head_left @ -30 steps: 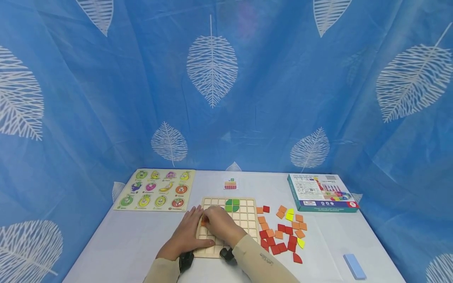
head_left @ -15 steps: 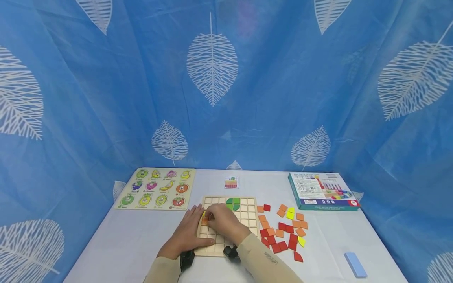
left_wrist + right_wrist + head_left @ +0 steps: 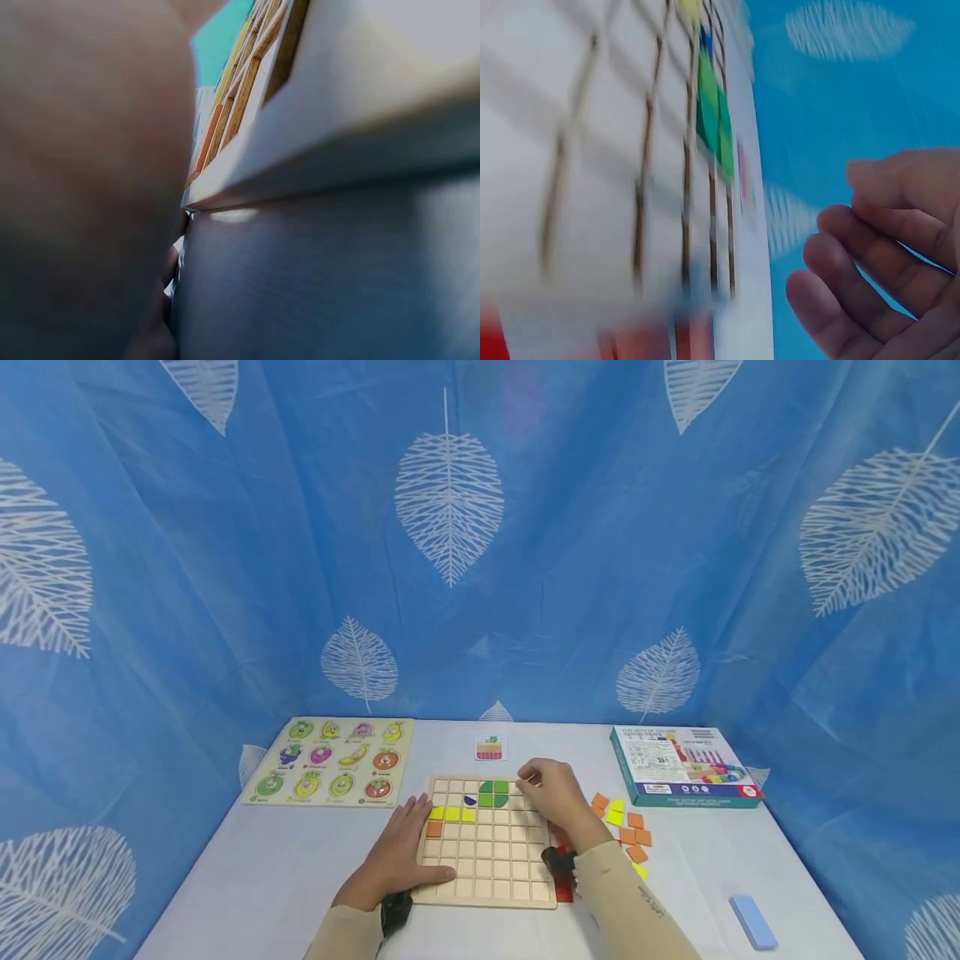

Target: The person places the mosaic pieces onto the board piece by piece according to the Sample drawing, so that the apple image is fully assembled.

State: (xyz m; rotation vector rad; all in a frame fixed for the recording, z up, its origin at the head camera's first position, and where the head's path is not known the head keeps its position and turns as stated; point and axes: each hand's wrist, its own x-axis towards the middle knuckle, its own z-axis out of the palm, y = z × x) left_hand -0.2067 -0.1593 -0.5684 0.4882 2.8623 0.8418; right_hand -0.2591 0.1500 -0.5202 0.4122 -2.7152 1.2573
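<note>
A wooden grid board (image 3: 487, 860) lies in front of me on the white table. It carries green tiles (image 3: 492, 793), a dark blue piece (image 3: 470, 800), a row of yellow tiles (image 3: 452, 814) and one orange tile (image 3: 433, 829). My left hand (image 3: 411, 831) rests flat on the board's left edge, fingers straight. My right hand (image 3: 538, 783) hovers over the board's upper right corner with loosely curled fingers (image 3: 870, 285) and nothing visible in them. The right wrist view shows the grid (image 3: 592, 150) blurred. The left wrist view shows the board's edge (image 3: 337, 112) close up.
Loose orange, yellow and red tiles (image 3: 626, 827) lie right of the board, some hidden by my right forearm. A fruit peg puzzle (image 3: 330, 762) sits at the back left, a small picture card (image 3: 489, 748) behind the board, a teal box (image 3: 682, 767) back right, a pale blue block (image 3: 752, 923) front right.
My right hand has left the board's left side and moved to its upper right corner, uncovering the yellow row and orange tile. The left hand has stayed put.
</note>
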